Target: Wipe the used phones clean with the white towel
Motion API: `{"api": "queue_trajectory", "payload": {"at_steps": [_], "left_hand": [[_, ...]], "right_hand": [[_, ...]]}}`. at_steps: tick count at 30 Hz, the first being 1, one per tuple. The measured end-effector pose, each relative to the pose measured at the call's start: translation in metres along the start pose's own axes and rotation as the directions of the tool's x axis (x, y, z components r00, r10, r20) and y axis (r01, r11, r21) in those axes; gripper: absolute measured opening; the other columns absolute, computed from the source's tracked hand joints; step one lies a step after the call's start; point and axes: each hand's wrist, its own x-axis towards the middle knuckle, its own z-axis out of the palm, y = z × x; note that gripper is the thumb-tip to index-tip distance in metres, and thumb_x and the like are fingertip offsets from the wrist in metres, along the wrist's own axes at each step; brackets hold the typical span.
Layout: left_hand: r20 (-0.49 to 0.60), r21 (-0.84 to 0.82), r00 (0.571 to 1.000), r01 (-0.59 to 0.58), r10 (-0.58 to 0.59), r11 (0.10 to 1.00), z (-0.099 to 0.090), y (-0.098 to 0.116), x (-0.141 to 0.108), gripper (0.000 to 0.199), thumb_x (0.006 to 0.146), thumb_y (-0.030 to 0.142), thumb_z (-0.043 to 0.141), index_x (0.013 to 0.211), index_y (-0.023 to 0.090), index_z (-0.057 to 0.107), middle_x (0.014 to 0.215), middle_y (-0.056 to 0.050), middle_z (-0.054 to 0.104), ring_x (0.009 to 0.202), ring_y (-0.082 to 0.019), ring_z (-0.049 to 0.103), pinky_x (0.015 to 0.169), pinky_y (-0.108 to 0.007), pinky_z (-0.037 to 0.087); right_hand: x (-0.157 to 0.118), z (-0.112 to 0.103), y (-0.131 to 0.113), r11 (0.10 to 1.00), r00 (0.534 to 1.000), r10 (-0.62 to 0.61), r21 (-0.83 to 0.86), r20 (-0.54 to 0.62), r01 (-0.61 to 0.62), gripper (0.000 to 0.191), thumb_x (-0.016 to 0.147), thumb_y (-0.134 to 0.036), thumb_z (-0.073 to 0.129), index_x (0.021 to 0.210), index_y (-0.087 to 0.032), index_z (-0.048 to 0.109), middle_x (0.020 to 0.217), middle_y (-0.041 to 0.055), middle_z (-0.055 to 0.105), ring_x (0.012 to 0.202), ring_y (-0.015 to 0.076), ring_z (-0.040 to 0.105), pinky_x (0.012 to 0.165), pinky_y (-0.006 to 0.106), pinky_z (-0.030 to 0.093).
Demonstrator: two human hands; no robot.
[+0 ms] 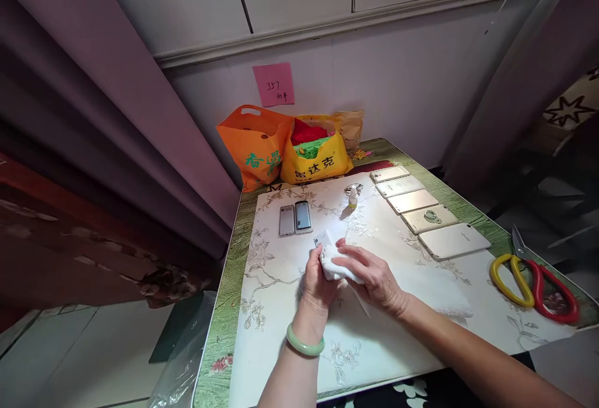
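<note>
My left hand (319,283), with a pale green bangle at its wrist, grips a light-coloured phone (322,239); only its upper end shows. A white cloth (337,266) is bunched against that phone, under the curled fingers of my right hand (374,276). The cloth hides most of the phone. Beyond my hands, a grey phone (287,221) and a dark-screened phone (304,216) lie side by side. A small white-capped bottle (352,197) stands further back, beside a small metallic item.
Several gold and white phones (453,241) lie in a row on the right. Large scissors (518,246) with yellow and red handles rest at the right edge. An orange bag (255,152) and a stuffed yellow bag (316,165) stand at the back, below a pink note (274,85).
</note>
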Motion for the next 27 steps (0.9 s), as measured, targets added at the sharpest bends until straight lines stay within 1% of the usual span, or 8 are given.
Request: {"api": "queue_trajectory", "payload": {"at_steps": [4,9,11,16,19,21,23,27], "left_hand": [[-0.051,0.005,0.998,-0.021,0.021,1.000,0.003,0.005,0.004,0.025,0.090,0.034,0.059,0.099,0.013,0.069,0.081,-0.007,0.072,0.071,-0.018,0.068,0.072,-0.029,0.056],[0.024,0.078,1.000,-0.007,0.005,0.997,0.005,0.000,-0.005,0.057,0.090,0.064,0.051,0.104,0.012,0.071,0.086,-0.012,0.073,0.089,-0.028,0.070,0.088,-0.040,0.055],[0.004,0.076,1.000,-0.015,0.014,0.997,0.007,-0.003,-0.005,0.058,0.088,0.067,0.053,0.106,0.015,0.071,0.088,-0.011,0.073,0.093,-0.028,0.070,0.091,-0.040,0.054],[0.038,0.130,0.998,-0.050,0.045,0.990,0.011,-0.012,0.003,0.060,0.086,0.069,0.057,0.116,0.018,0.069,0.104,-0.011,0.074,0.105,-0.028,0.067,0.096,-0.040,0.051],[0.025,0.145,0.994,-0.108,0.106,0.984,0.008,-0.017,0.010,0.050,0.088,0.060,0.061,0.113,0.018,0.070,0.107,-0.010,0.074,0.106,-0.024,0.067,0.097,-0.035,0.051],[-0.034,0.119,0.986,-0.156,0.161,0.980,0.004,-0.019,0.012,0.038,0.088,0.051,0.064,0.106,0.018,0.072,0.101,-0.007,0.075,0.100,-0.021,0.068,0.094,-0.031,0.051],[-0.076,0.097,0.987,-0.136,0.143,0.986,0.000,-0.018,0.010,0.034,0.086,0.047,0.066,0.100,0.017,0.072,0.094,-0.007,0.075,0.094,-0.021,0.069,0.091,-0.031,0.053],[-0.012,0.184,0.998,-0.064,0.068,0.981,0.004,-0.009,-0.004,0.050,0.083,0.053,0.067,0.109,0.011,0.072,0.099,-0.015,0.075,0.098,-0.029,0.071,0.091,-0.038,0.053]], "right_hand": [[0.010,-0.003,0.001,0.999,0.994,0.031,0.026,0.107,-0.034,0.027,0.100,-0.029,0.049,0.121,-0.024,0.065,0.121,0.0110,0.065,0.113,0.0211,0.064,0.091,0.032,0.055],[0.004,-0.007,-0.004,0.997,0.956,-0.075,-0.008,0.283,0.081,0.026,0.096,-0.025,0.053,0.118,-0.024,0.067,0.109,0.0077,0.069,0.086,0.0192,0.066,0.077,0.030,0.053],[0.008,-0.007,0.003,0.998,0.966,-0.014,-0.063,0.260,0.032,0.026,0.095,-0.021,0.054,0.117,-0.025,0.068,0.112,0.0070,0.070,0.088,0.0191,0.067,0.077,0.029,0.052],[0.031,-0.003,0.023,0.937,0.943,0.308,-0.210,0.123,-0.278,0.022,0.096,-0.024,0.058,0.113,-0.029,0.070,0.114,0.0034,0.070,0.093,0.0186,0.068,0.069,0.026,0.052],[0.030,0.004,0.022,0.904,0.929,0.370,-0.233,0.004,-0.359,0.024,0.095,-0.023,0.058,0.116,-0.030,0.069,0.115,0.0037,0.070,0.094,0.0187,0.068,0.070,0.026,0.053],[0.021,0.008,0.013,0.918,0.945,0.326,-0.237,-0.005,-0.318,0.030,0.093,-0.019,0.058,0.120,-0.029,0.067,0.118,0.0052,0.069,0.096,0.0194,0.067,0.074,0.027,0.053],[0.008,0.009,0.002,0.947,0.969,0.243,-0.226,0.037,-0.228,0.032,0.092,-0.019,0.058,0.122,-0.026,0.066,0.121,0.0079,0.068,0.096,0.0211,0.066,0.078,0.029,0.053],[-0.012,0.002,-0.015,0.983,0.986,0.125,-0.152,0.112,-0.107,0.039,0.095,-0.040,0.058,0.128,-0.020,0.062,0.127,0.0142,0.064,0.102,0.0270,0.064,0.084,0.037,0.053]]}}
